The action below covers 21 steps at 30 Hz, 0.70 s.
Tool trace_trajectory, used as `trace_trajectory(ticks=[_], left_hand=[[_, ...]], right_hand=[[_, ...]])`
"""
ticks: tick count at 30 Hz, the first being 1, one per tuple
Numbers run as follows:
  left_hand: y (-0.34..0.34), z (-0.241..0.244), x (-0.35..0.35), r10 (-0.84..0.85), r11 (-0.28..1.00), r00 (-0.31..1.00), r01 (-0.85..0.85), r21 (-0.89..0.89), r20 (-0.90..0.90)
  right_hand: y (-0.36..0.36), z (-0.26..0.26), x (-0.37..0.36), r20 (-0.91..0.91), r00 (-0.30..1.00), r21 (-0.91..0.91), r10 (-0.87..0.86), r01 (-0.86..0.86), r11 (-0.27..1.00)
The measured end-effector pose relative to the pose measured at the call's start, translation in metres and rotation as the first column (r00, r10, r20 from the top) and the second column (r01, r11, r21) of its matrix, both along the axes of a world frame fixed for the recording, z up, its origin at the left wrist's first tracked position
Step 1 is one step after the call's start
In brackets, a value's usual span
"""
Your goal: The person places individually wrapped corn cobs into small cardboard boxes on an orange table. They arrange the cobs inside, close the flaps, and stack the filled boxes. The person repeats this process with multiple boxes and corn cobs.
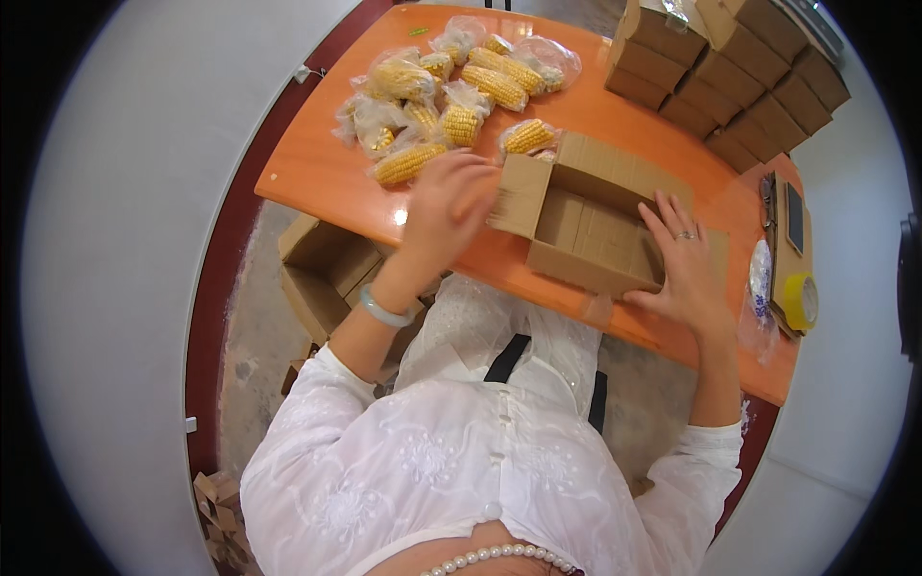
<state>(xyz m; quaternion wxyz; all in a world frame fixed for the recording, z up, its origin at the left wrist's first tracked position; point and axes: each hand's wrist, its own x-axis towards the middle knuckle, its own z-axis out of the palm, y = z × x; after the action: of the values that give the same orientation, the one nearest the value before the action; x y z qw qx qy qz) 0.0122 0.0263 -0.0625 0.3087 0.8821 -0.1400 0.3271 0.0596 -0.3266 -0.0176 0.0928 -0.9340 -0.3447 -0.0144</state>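
Observation:
An open, empty cardboard box (601, 219) lies before me near the table's front edge, its flaps folded outward. My right hand (677, 263) spans the right end of the box, thumb at the front wall and fingers spread towards the back wall. A ring shows on one finger. Motion blurs my left hand (450, 205), which hovers beside the box's left flap (520, 196) with nothing visible in it; whether it touches the flap is unclear. Just beyond that hand lies a bagged corn cob (409, 164). Another bagged cob (529, 137) rests behind the box's left end.
Several corn cobs in clear plastic bags (461, 122) are heaped at the table's (324, 144) back left. Stacked cardboard boxes (720, 79) stand at the back right. Yellow tape (799, 301), a phone (794, 218) and glasses (766, 198) lie at right. Below the table sits an open carton (317, 284).

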Motion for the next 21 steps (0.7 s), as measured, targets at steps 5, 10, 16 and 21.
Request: trace_trajectory(ticks=[5, 10, 16, 21], left_hand=[[0.072, -0.021, 0.003, 0.365, 0.908, 0.925, -0.328, 0.262, -0.106], [0.076, -0.024, 0.009, 0.422, 0.861, 0.904, -0.377, 0.342, -0.066], [0.067, -0.021, 0.019, 0.429, 0.85, 0.899, -0.371, 0.374, -0.084], [0.067, -0.018, 0.016, 0.375, 0.895, 0.917, -0.32, 0.309, -0.136]], right_hand=[[-0.003, 0.015, -0.013, -0.066, 0.998, 0.035, 0.002, 0.001, 0.999], [-0.001, 0.017, -0.02, -0.12, 0.993, 0.14, -0.015, 0.031, 0.99], [0.008, 0.023, -0.026, -0.179, 0.984, 0.208, -0.007, 0.044, 0.977], [0.011, 0.024, -0.027, -0.19, 0.982, 0.248, -0.013, 0.061, 0.967]])
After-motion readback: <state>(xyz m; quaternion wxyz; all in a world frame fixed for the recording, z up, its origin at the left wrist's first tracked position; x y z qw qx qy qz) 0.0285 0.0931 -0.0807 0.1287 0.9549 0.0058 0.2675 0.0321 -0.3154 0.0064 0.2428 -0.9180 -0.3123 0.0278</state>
